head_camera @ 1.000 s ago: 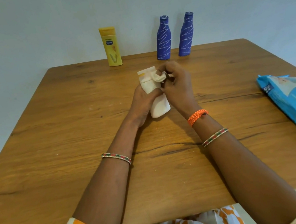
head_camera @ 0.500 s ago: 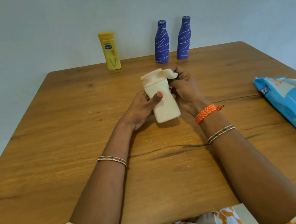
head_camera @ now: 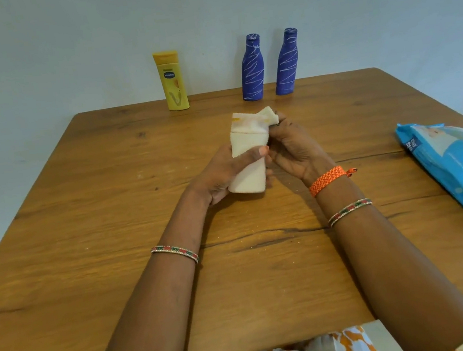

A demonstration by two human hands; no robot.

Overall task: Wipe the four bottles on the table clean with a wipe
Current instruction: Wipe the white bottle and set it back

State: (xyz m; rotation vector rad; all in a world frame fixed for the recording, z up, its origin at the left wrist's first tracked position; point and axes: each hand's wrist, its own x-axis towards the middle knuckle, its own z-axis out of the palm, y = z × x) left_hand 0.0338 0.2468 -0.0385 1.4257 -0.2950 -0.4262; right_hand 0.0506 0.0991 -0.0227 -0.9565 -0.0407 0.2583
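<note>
My left hand [head_camera: 218, 177] grips a cream-white bottle [head_camera: 249, 173] around its middle, holding it just above the table centre with its cap pointing away from me. My right hand [head_camera: 294, 149] pinches a white wipe [head_camera: 267, 117] against the bottle's cap on the right side. A yellow lotion bottle [head_camera: 172, 81] stands upright at the table's far edge. Two blue bottles with white scribbles, one [head_camera: 251, 68] left of the other [head_camera: 286, 62], stand upright to its right.
The wooden table [head_camera: 83, 224] fills the view, with a plain wall behind it. A blue pack of wipes [head_camera: 458, 166] lies at the table's right edge. A dark crack in the wood runs across between my forearms.
The white bottle has been turned and tilted in my left hand, showing more of its body. My right hand with the wipe shifted from covering the cap to its right side.
</note>
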